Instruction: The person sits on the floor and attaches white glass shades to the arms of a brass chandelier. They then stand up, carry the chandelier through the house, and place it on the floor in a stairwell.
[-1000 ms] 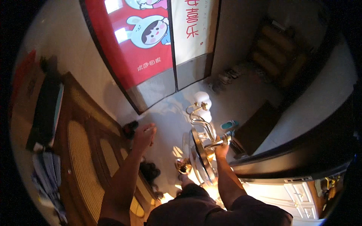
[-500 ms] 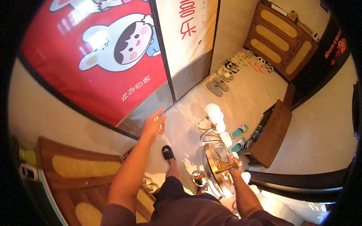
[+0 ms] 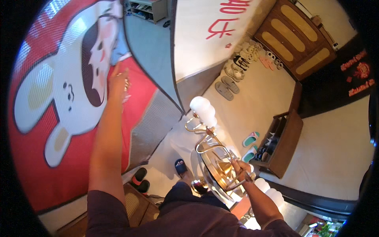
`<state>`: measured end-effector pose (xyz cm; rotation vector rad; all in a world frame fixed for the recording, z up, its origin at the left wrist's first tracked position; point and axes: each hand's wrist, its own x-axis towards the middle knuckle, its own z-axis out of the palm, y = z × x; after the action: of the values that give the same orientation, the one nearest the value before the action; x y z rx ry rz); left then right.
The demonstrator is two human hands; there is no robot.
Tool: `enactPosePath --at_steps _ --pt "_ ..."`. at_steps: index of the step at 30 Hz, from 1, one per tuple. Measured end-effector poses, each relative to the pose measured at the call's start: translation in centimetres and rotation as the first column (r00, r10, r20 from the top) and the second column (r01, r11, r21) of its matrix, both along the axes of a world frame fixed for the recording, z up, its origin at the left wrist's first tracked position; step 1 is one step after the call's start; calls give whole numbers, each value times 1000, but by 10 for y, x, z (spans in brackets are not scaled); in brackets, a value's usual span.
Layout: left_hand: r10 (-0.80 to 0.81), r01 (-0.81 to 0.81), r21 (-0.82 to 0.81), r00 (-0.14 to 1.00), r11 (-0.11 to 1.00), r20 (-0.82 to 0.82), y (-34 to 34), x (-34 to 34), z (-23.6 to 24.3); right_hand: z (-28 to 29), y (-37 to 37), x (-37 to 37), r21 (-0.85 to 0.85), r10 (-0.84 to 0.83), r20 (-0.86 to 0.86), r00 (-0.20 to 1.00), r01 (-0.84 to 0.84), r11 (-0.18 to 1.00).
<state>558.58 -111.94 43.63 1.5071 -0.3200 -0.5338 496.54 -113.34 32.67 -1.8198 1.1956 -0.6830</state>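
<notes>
My left hand [image 3: 120, 82] is stretched forward against the red half of a door curtain [image 3: 39, 181], pressing it to the left. Its fingers look extended, though some are partly hidden. Between the red half and the white half [image 3: 201, 47] there is a gap. Lower right, my right hand [image 3: 241, 170] is wrapped round a gold metal arm of a chandelier [image 3: 225, 162]. The chandelier hangs from this hand, tilted, with curved gold arms, a round gold plate and cloud-shaped white shades [image 3: 204, 110] pointing forward. More white shades lie behind my right forearm.
Pairs of shoes and grey slippers [image 3: 227, 87] line the wall ahead. A brown cabinet [image 3: 294, 33] stands far right, and a low shoe bench [image 3: 286, 144] stands to the right. Green-white slippers [image 3: 250, 139] lie beside it. A shoe rack [image 3: 152, 10] shows through the curtain gap.
My left hand has moved forward and left onto the red curtain half, which has swung aside and opened a gap. The chandelier in my right hand has shifted slightly forward and left.
</notes>
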Motion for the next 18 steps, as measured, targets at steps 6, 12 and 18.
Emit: enactPosePath --at_steps 6,12,18 --pt "452 -481 -109 865 870 -217 80 196 9 0 -47 188 262 68 -1 998 -65 963" --pt "482 -482 -78 876 872 -27 102 201 40 -21 -119 317 198 178 149 973 -205 958" --pt "517 -604 163 769 780 376 172 222 11 2 -211 450 256 233 42 971 -236 937"
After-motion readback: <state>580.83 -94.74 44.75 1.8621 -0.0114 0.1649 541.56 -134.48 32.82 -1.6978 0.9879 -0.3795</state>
